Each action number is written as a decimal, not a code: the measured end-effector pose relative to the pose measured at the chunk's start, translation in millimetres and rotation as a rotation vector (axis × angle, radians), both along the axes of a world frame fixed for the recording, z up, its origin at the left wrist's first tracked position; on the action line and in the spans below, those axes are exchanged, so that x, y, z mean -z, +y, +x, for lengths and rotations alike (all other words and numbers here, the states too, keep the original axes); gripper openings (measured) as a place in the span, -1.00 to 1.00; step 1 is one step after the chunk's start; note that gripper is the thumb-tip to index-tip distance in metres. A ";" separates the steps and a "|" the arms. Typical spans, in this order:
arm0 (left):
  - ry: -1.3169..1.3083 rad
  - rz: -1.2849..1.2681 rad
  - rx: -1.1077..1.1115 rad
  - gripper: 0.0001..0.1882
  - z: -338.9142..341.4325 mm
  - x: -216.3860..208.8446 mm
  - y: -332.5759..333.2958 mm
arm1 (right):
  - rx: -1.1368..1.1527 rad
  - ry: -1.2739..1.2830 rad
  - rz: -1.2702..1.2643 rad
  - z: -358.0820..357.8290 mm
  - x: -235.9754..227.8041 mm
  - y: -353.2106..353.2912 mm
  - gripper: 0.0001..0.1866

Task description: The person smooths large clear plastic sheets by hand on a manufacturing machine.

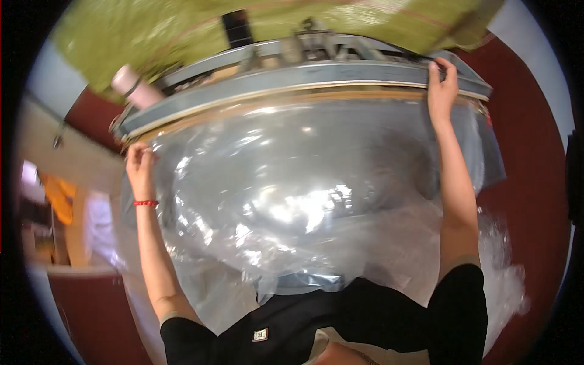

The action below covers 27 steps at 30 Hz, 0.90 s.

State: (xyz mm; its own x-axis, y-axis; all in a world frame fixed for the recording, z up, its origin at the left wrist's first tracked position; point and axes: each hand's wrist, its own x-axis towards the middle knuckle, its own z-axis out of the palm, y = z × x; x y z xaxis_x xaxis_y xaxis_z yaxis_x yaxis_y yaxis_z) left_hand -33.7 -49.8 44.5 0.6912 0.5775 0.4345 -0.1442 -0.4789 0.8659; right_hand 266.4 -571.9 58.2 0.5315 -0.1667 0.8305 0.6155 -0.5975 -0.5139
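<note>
A large sheet of clear plastic film (292,158) spreads in front of me, shiny and wrinkled, its far edge along a long grey metal bar (286,78) of a bench machine. My left hand (140,163), a red bead bracelet on its wrist, is at the film's far left corner. Its fingers are bent and closed on the film's edge, though the fingertips are blurred. At the bar's right end is my right hand (443,91). Its fingers curl over the bar's top, thumb toward the left. What lies under those fingertips is hidden.
A pink bottle (135,88) stands behind the bar's left end. Machine parts (310,45) sit behind its middle, near a dark flat object (236,28) on yellow-green sheeting (164,27). More crumpled film (502,267) hangs at right above the dark red floor (529,158). An orange item (59,198) is far left.
</note>
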 end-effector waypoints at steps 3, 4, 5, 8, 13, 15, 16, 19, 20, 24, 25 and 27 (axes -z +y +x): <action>-0.074 0.014 0.044 -0.95 -40.9 -20.2 -17.4 | -0.452 0.024 -0.181 -72.0 -19.3 118.9 -0.78; -0.099 -0.004 0.033 -0.94 -54.5 -22.0 -18.0 | -0.570 -0.027 -0.282 -92.5 -21.1 152.9 -0.77; -0.129 -0.030 0.039 -0.94 -63.3 -24.3 -19.6 | -0.640 -0.055 -0.323 -114.1 -22.1 182.1 -0.73; -0.169 -0.039 0.006 -0.93 -94.6 -28.5 -24.2 | -0.817 -0.091 -0.443 -181.8 -29.5 255.2 -0.62; -0.120 0.017 -0.034 -0.87 -131.6 -33.1 -31.3 | -1.407 0.782 -0.332 -240.3 -17.3 305.8 -0.83; 0.079 -0.013 0.049 -0.85 -142.3 -35.4 -34.2 | -1.359 0.722 -0.294 -219.6 11.5 300.1 -0.84; 0.282 -0.038 0.147 -0.82 -143.6 -34.4 -36.7 | -1.298 0.664 -0.245 -201.7 25.8 288.4 -0.85; 0.589 -0.050 0.381 -0.79 -151.3 -15.0 -70.5 | -0.942 0.586 -0.188 -147.7 56.7 219.7 -0.80; 0.716 -0.058 0.431 -0.81 -160.7 -1.7 -74.1 | -0.720 0.767 -0.196 -135.2 56.5 193.5 -0.79; 0.901 0.298 0.637 -0.86 -170.9 19.3 -76.6 | -0.077 0.555 -0.288 -56.9 77.4 4.7 -0.74; 0.901 0.304 0.648 -0.86 -175.2 24.6 -67.8 | 0.113 0.552 -0.335 -44.7 81.1 -53.4 -0.67; 0.920 0.298 0.581 -0.88 -183.3 34.3 -37.3 | 0.362 0.680 -0.414 -22.3 96.8 -197.2 -0.63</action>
